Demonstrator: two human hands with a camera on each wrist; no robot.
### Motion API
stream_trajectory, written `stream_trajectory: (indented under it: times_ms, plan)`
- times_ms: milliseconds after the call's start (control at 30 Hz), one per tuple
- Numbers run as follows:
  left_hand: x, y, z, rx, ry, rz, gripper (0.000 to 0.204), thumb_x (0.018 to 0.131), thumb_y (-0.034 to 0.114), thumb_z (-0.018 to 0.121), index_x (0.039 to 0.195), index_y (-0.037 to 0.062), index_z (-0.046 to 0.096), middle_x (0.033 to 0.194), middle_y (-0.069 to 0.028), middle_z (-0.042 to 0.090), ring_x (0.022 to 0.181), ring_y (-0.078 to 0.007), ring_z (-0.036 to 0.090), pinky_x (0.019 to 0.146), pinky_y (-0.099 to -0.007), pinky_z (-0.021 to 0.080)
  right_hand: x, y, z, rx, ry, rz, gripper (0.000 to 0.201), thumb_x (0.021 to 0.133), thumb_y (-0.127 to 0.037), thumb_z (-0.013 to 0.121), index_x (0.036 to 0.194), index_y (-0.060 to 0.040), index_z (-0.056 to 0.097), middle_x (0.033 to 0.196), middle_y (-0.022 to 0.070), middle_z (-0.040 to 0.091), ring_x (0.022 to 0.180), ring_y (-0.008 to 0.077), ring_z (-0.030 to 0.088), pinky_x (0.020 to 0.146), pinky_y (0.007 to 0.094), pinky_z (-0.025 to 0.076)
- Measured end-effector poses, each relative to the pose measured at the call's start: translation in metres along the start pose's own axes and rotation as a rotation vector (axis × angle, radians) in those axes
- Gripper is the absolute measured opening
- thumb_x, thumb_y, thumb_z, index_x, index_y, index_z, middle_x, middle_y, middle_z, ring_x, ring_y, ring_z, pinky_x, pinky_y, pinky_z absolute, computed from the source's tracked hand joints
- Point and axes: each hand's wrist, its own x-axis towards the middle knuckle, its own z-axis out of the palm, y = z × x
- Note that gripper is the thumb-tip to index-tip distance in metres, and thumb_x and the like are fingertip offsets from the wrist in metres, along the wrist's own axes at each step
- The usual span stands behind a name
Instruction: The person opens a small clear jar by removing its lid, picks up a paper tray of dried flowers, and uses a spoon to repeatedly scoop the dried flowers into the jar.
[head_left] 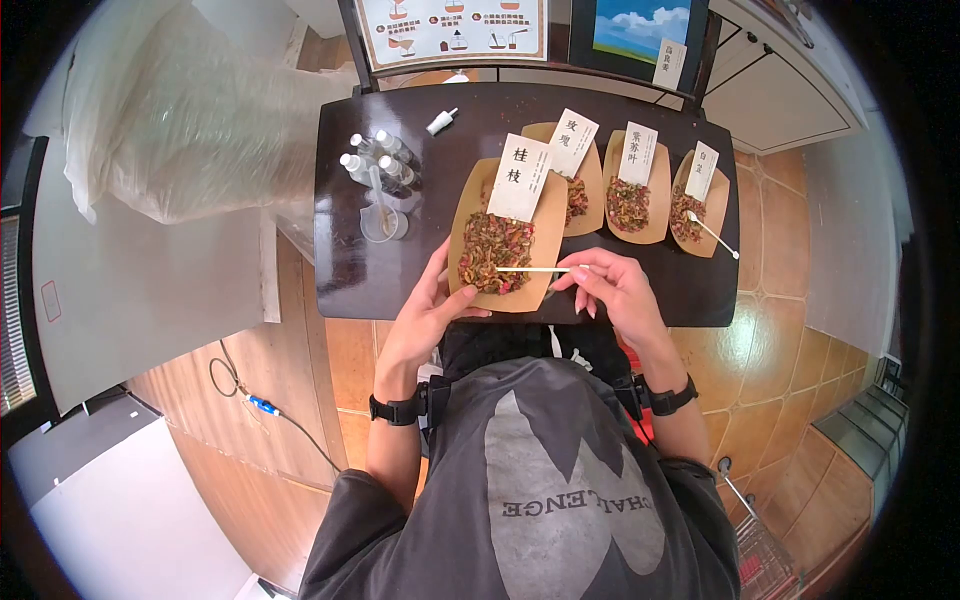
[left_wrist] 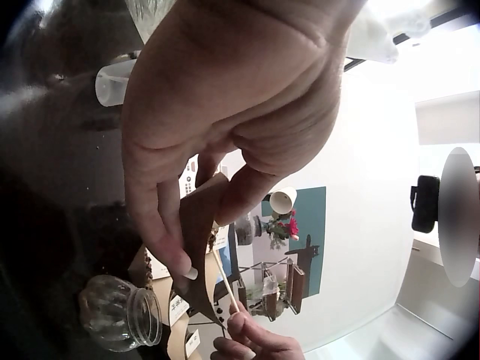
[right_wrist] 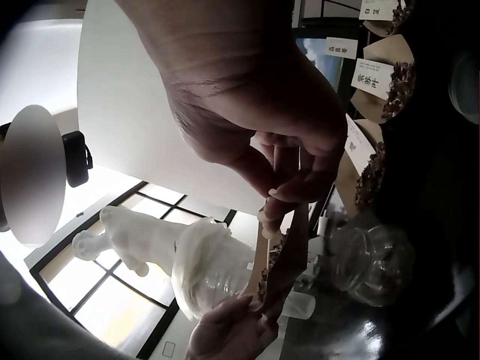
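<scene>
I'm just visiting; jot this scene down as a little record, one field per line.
Left hand: grips a paper tray of dried plant bits
Right hand: pinches a white stick, one end over the bits
Other trays: three on the table; another stick rests on the rightmost
Glass jar: on the table
Bottles: clustered behind the plastic cup

"桂枝" on card (head_left: 517, 180), "CHALLENGE" on shirt (head_left: 440, 480)

One downward head view, two wrist-close
</scene>
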Motion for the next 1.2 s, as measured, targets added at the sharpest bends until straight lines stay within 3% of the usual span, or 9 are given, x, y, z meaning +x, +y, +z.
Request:
stream_trajectory:
  times_ms: [333,733,1200]
  plan:
    - [0.000,-0.002,-0.001,0.003,0.002,0.005,0.066,0.094,-0.002,0.049,0.150,0.0100,0.017,0.134,-0.0116,0.048,0.113,-0.0195,0.055,0.084,-0.0334,0.056,-0.002,0.000,-0.002,0.022,0.000,-0.016,0.020,0.096,-0.008,0.051,0.110,0.0000,0.061,0.092,0.0110,0.070,0.060,0.0049,0.055,0.051,0.0167,0.041]
    - [-0.001,0.001,0.000,0.011,0.001,0.033,0.066,0.093,-0.003,0.049,0.150,0.0094,0.017,0.134,-0.0108,0.049,0.113,-0.0202,0.056,0.085,-0.0343,0.055,-0.011,-0.009,-0.009,-0.229,0.270,-0.188,0.021,0.096,-0.011,0.051,0.110,0.0004,0.061,0.090,0.0089,0.071,0.059,0.0051,0.052,0.053,0.0189,0.041]
    - [-0.003,0.003,0.002,0.016,-0.008,0.024,0.067,0.094,0.000,0.051,0.150,0.0093,0.016,0.132,-0.0110,0.050,0.111,-0.0202,0.057,0.086,-0.0340,0.055,0.005,0.001,0.004,-0.080,0.095,-0.078,0.021,0.097,-0.012,0.051,0.112,-0.0017,0.061,0.090,0.0080,0.070,0.058,0.0035,0.051,0.051,0.0167,0.039]
